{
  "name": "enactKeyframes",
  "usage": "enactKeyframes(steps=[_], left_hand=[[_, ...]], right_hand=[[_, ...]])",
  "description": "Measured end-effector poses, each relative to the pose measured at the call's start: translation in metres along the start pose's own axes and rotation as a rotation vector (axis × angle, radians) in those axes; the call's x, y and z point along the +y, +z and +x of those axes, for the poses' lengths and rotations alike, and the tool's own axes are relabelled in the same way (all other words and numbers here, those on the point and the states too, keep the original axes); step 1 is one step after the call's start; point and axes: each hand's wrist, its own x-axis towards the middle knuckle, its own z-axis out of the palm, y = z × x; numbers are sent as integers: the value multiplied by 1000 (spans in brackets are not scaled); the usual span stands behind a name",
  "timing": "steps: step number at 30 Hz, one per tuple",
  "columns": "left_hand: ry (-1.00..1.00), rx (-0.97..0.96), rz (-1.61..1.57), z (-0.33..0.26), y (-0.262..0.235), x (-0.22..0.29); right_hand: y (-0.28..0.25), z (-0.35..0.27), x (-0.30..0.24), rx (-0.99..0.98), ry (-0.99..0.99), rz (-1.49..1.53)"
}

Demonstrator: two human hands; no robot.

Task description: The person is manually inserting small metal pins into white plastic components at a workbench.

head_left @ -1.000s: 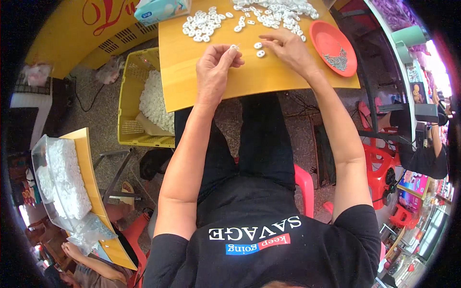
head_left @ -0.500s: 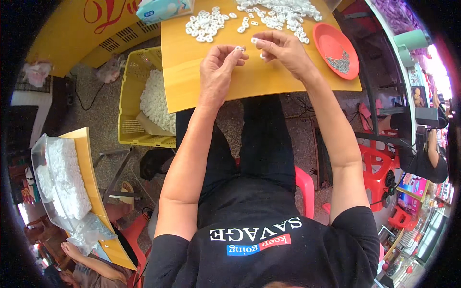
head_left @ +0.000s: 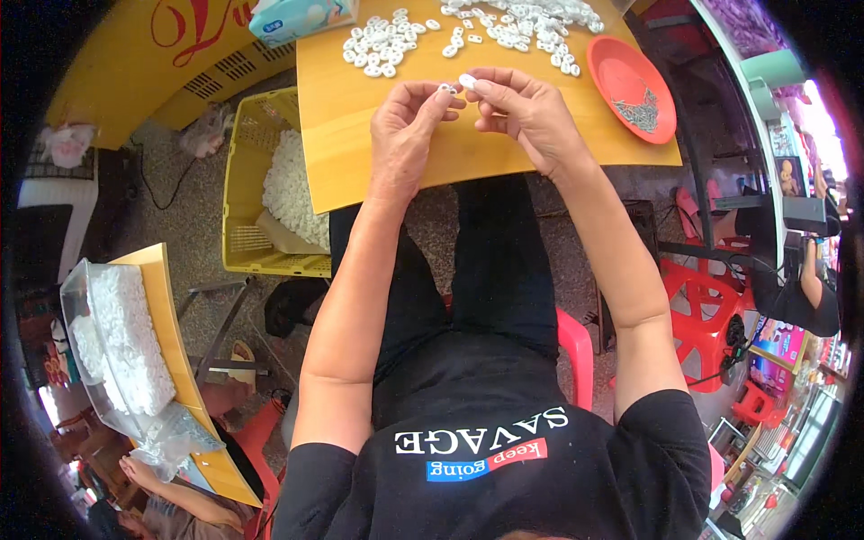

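The yellow-topped table [head_left: 346, 148] reached over the person's thighs, its near edge close to the body, presumably so that both hands could work low in front. Beside its left edge, on the floor, a yellow crate [head_left: 241, 202] held a mass of white pieces, seemingly a bulk supply kept off the work surface. On the table's far side lay a broad heap of white pieces [head_left: 540, 16], with a smaller cluster [head_left: 382, 45] to its left; that spread probably left the near part free for handling. A red dish [head_left: 616, 76] sat by the right edge, handy for the right hand.

The left hand [head_left: 407, 124] was closed in a thumb-and-finger pinch and the right hand [head_left: 526, 112] mirrored it, fingertips almost meeting above the table. The right gripped an oval white piece [head_left: 467, 81] by its outer end, apparently to leave the end toward the left hand exposed. The left pinched a small white piece [head_left: 447, 89], mostly hidden by the fingers; whether the two touched could not be told. Smallest were thin metal bits [head_left: 641, 117], gathered low in the dish, whose rim likely stopped them scattering.
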Motion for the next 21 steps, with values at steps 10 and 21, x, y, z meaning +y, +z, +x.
enactKeyframes(steps=[10, 21], left_hand=[[39, -47, -47, -1, 2, 2], [35, -25, -48, -2, 4, 3]], right_hand=[[2, -3, 5, 70, -203, -276], [5, -5, 10, 69, -159, -88]])
